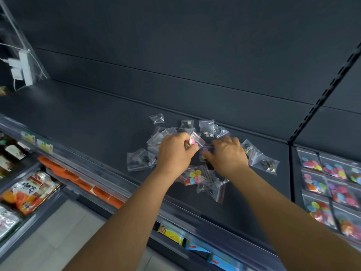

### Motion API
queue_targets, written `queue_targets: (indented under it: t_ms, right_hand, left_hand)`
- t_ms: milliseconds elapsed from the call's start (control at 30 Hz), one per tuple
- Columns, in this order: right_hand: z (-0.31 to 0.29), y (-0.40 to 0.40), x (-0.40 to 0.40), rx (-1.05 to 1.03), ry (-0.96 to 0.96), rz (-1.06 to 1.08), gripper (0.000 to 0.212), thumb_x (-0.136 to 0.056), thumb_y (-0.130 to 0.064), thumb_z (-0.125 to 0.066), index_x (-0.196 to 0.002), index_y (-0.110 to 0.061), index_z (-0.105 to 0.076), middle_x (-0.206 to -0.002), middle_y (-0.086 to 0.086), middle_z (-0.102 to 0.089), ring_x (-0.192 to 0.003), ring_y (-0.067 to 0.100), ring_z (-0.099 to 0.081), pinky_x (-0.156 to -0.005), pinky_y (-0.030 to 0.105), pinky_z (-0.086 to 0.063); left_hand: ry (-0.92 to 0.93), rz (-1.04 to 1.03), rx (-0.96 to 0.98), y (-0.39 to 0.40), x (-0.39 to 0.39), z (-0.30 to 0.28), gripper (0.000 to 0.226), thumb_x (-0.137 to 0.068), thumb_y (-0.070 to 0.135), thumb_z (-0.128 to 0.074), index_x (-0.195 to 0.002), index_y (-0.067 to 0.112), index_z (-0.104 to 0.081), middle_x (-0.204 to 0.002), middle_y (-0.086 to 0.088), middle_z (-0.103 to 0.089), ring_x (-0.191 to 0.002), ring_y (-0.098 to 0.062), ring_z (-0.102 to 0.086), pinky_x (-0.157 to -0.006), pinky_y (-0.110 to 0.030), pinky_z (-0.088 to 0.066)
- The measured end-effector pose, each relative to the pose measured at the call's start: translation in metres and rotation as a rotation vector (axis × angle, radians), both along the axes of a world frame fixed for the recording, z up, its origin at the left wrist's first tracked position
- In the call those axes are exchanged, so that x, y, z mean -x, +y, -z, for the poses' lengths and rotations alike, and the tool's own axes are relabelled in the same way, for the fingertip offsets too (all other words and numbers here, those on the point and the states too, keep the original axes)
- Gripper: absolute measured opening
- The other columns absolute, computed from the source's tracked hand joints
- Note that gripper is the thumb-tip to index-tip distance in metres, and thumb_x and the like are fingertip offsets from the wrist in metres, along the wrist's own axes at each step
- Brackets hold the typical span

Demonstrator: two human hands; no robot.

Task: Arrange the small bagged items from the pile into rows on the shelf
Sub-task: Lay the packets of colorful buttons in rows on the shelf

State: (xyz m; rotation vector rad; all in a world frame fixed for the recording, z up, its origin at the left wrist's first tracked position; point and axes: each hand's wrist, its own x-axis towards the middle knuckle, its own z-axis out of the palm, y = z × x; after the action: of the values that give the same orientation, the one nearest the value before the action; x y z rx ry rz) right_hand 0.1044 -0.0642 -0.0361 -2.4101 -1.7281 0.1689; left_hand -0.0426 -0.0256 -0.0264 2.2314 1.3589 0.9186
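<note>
Nearest the camera, below the shelf edge, blurred packaged goods (29, 190) in orange and white wrappers and a row of blue packets (197, 249) are seen on lower levels. Above them, the dark grey metal shelf (88, 122) is reached by two bare forearms. On its right section, rows of small clear zip bags of coloured round buttons (332, 184) are laid flat, edge to edge. At the middle of the shelf, a loose pile of small clear zip bags (203, 153) is spread out; some bags hold bright buttons, others dark or metallic bits that cannot be made out. The left hand (175, 151) is set on the pile's left part, and its grip is curled round a small clear bag with pink pieces (192, 142), pinched between thumb and fingers. The right hand (228, 155) lies just beside it, its fingers bent down onto a bag of purple and yellow buttons (207, 151); whether that bag is truly pinched cannot be told. Farther back, the dark back panel (175, 45) is seen, and at far left a white power strip with cables (21, 67).
</note>
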Motion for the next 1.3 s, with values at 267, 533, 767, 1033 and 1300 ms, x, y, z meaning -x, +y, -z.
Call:
queue_targets:
  t_ms: [267,533,767,1033,1300]
  right_hand:
    - [-0.002,0.004,0.009,0.015,0.206,-0.079,0.019,-0.086,-0.028,-0.060,-0.104,-0.031,-0.066,-0.114,0.010,-0.053,-0.112,0.029,-0.048,-0.095,0.036,-0.042]
    - [0.008,-0.006,0.010,-0.050,0.241,0.082,0.032,-0.085,-0.034,-0.063,-0.113,-0.019,-0.060,-0.110,0.006,-0.061,-0.103,0.026,-0.057,-0.087,0.035,-0.050]
    - [0.003,-0.013,0.012,-0.064,0.333,0.116,0.024,-0.085,-0.025,-0.060,-0.108,-0.028,-0.065,-0.105,0.001,-0.067,-0.096,0.020,-0.062,-0.084,0.032,-0.052]
    - [0.006,-0.009,0.002,-0.037,0.319,0.291,0.022,-0.088,-0.018,-0.058,-0.108,-0.009,-0.059,-0.101,0.011,-0.065,-0.090,0.027,-0.061,-0.065,0.029,-0.048]
    - [-0.008,-0.015,-0.001,-0.163,0.529,0.260,0.018,-0.082,-0.026,-0.068,-0.080,-0.009,-0.063,-0.072,0.003,-0.062,-0.060,0.014,-0.054,-0.052,0.027,-0.047]
  left_hand:
    - [-0.139,-0.029,0.143,-0.003,0.019,-0.004,0.039,-0.086,0.022,-0.063,-0.056,0.024,-0.039,-0.049,0.009,-0.039,-0.043,-0.006,-0.036,-0.044,-0.016,-0.030]
    - [-0.100,-0.053,0.199,-0.008,0.025,-0.002,0.030,-0.092,0.020,-0.053,-0.063,0.017,-0.042,-0.056,0.004,-0.044,-0.048,-0.010,-0.036,-0.043,-0.020,-0.026]
    - [-0.100,-0.029,0.235,-0.015,0.032,-0.002,0.031,-0.092,0.019,-0.052,-0.064,0.013,-0.038,-0.055,0.003,-0.040,-0.047,-0.011,-0.032,-0.040,-0.018,-0.029]
    - [-0.137,-0.017,0.276,-0.020,0.030,-0.005,0.024,-0.090,0.018,-0.053,-0.076,-0.001,-0.050,-0.062,-0.004,-0.045,-0.054,-0.016,-0.035,-0.048,-0.028,-0.028]
    - [-0.225,0.028,0.358,-0.024,0.021,-0.008,0.020,-0.091,0.018,-0.055,-0.090,-0.001,-0.059,-0.079,-0.017,-0.063,-0.060,-0.018,-0.047,-0.055,-0.034,-0.041]
